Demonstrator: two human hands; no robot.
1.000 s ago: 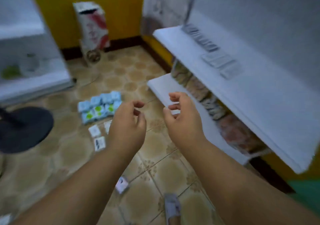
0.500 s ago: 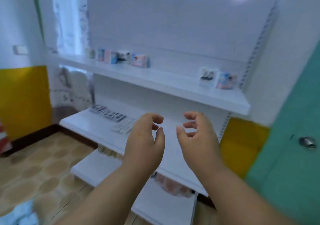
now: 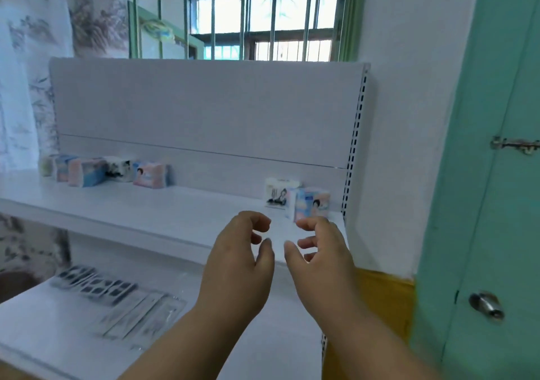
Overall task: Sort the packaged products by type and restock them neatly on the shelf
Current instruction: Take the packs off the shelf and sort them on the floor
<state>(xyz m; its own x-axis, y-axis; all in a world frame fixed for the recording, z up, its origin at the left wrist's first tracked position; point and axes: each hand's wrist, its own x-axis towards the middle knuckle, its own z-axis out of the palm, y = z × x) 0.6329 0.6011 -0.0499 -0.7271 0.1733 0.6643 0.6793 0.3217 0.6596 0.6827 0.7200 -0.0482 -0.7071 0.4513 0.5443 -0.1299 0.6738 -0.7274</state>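
Both my hands are raised side by side in front of the white upper shelf (image 3: 146,213), fingers curled and apart, holding nothing. My left hand (image 3: 238,260) and my right hand (image 3: 320,260) hover just below two small packs at the shelf's right end: a white pack (image 3: 276,194) and a blue-and-pink pack (image 3: 311,203). A row of several pastel packs (image 3: 102,170) stands at the shelf's left end. On the lower shelf (image 3: 43,330) lie flat dark blister strips (image 3: 93,283) and clear flat sachets (image 3: 140,315).
A teal door (image 3: 479,204) with a bolt and a metal knob (image 3: 485,305) stands close on the right. A barred window (image 3: 242,17) is above the shelf's back panel. Patterned wallpaper covers the wall on the left.
My view has swung up from the floor, with its loose packs, to the shelf unit. Both hands stayed empty and rose with it toward the upper shelf's right end.
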